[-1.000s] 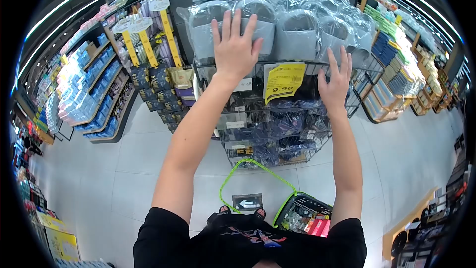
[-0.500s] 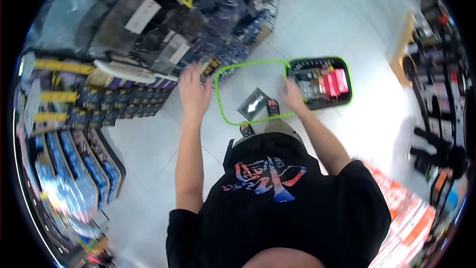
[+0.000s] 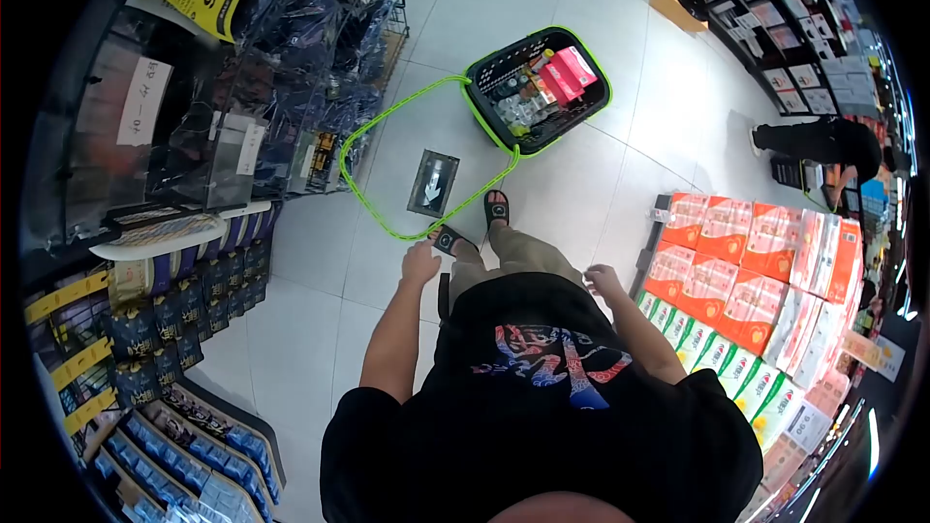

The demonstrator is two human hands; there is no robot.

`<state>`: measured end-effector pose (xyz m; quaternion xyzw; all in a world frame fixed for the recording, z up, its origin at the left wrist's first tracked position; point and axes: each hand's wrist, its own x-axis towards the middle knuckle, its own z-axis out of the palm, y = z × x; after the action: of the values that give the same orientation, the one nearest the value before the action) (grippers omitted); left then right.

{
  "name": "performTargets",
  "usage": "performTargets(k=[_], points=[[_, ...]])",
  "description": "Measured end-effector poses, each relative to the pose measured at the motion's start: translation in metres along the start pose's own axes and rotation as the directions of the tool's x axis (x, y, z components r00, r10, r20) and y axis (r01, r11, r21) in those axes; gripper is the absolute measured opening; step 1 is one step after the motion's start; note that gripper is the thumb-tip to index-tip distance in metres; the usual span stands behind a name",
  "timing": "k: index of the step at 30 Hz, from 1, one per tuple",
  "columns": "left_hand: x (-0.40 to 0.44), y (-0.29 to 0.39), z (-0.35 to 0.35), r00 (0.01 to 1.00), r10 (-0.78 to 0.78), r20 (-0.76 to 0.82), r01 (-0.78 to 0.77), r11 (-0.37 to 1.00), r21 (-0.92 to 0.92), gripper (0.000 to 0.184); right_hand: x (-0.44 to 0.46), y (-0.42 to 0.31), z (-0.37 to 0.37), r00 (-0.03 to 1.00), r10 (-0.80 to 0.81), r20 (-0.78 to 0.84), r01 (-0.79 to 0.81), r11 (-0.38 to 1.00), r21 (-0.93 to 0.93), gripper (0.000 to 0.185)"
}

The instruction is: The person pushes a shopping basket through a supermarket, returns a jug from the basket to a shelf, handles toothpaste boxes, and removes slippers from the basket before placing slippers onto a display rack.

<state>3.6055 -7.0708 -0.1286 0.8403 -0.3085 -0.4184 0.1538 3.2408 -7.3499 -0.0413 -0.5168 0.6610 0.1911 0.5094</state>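
Note:
My left hand point(image 3: 419, 262) hangs low in front of my left leg, its fingers loosely bent and holding nothing I can see. Its fingertips appear close to the near end of a bright green basket handle point(image 3: 351, 174); whether they touch it I cannot tell. My right hand point(image 3: 605, 283) is beside my right thigh, fingers slightly curled and apart, with nothing visible in it. The handle belongs to a black shopping basket point(image 3: 587, 108) with a green rim, standing on the floor ahead. Inside it lie a pink-red box point(image 3: 567, 75) and several smaller packages, some clear.
A dark floor sign point(image 3: 433, 183) with a white arrow lies within the handle's outline. Shelves of plastic-wrapped goods point(image 3: 325, 48) run along the left. Stacked orange-and-white packs point(image 3: 760, 266) stand close on my right. Another person point(image 3: 823, 143) bends over farther right.
My left hand has come down from near the left shelf toward my leg. My right hand has drawn back from the basket to my thigh. The view has turned; the basket stays by the floor sign.

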Motion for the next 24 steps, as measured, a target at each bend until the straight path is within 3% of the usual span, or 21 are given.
performTargets(k=[1, 3, 4, 8, 10, 12, 13, 15, 18, 19, 21, 24], points=[[0.009, -0.004, -0.003, 0.996, -0.081, 0.026, 0.08, 0.996, 0.026, 0.045, 0.001, -0.013, 0.012, 0.994, -0.101, 0.03, 0.102, 0.994, -0.029, 0.038], [0.026, -0.006, -0.013, 0.995, -0.096, 0.017, 0.095, 0.995, 0.037, 0.044, 0.007, -0.033, 0.028, 0.908, -0.409, 0.089, 0.419, 0.887, -0.195, 0.04], [0.031, -0.006, -0.016, 0.993, -0.12, 0.005, 0.12, 0.992, 0.046, 0.042, -0.02, -0.07, 0.03, 0.893, -0.423, 0.151, 0.449, 0.849, -0.277, 0.038], [0.044, -0.007, -0.017, 0.991, -0.073, -0.109, 0.081, 0.994, 0.07, 0.037, -0.043, -0.113, 0.023, 0.811, -0.529, 0.251, 0.58, 0.783, -0.225, 0.035], [0.053, -0.01, -0.01, 0.992, -0.12, -0.031, 0.123, 0.986, 0.113, 0.035, -0.035, -0.105, 0.01, 0.835, -0.504, 0.22, 0.545, 0.81, -0.215, 0.036], [0.056, -0.015, 0.005, 0.983, -0.168, 0.078, 0.139, 0.947, 0.291, 0.032, -0.027, -0.084, -0.005, 0.859, -0.472, 0.199, 0.507, 0.839, -0.197, 0.038], [0.056, -0.014, 0.011, 0.98, -0.178, 0.084, 0.146, 0.945, 0.293, 0.032, -0.02, -0.068, -0.015, 0.894, -0.413, 0.172, 0.445, 0.864, -0.237, 0.038], [0.052, -0.007, 0.018, 0.976, -0.198, 0.088, 0.132, 0.868, 0.478, 0.032, 0.0, -0.023, -0.037, 0.936, -0.334, 0.116, 0.353, 0.89, -0.287, 0.038], [0.051, 0.014, 0.012, 0.973, -0.213, 0.093, 0.142, 0.861, 0.488, 0.028, 0.025, 0.054, -0.072, 0.985, -0.162, 0.052, 0.17, 0.95, -0.263, 0.037], [0.051, 0.019, 0.013, 0.973, -0.215, 0.082, 0.147, 0.854, 0.498, 0.028, 0.026, 0.067, -0.081, 0.984, -0.171, 0.059, 0.18, 0.951, -0.252, 0.037], [0.055, 0.027, 0.014, 0.928, -0.28, 0.244, 0.157, 0.891, 0.425, 0.024, 0.034, 0.084, -0.095, 0.999, 0.026, 0.045, -0.018, 0.988, -0.156, 0.036], [0.03, 0.074, -0.002, 0.949, -0.205, 0.239, 0.086, 0.9, 0.428, 0.029, 0.05, 0.095, -0.1, 0.999, 0.009, 0.035, -0.008, 0.999, -0.04, 0.032]])
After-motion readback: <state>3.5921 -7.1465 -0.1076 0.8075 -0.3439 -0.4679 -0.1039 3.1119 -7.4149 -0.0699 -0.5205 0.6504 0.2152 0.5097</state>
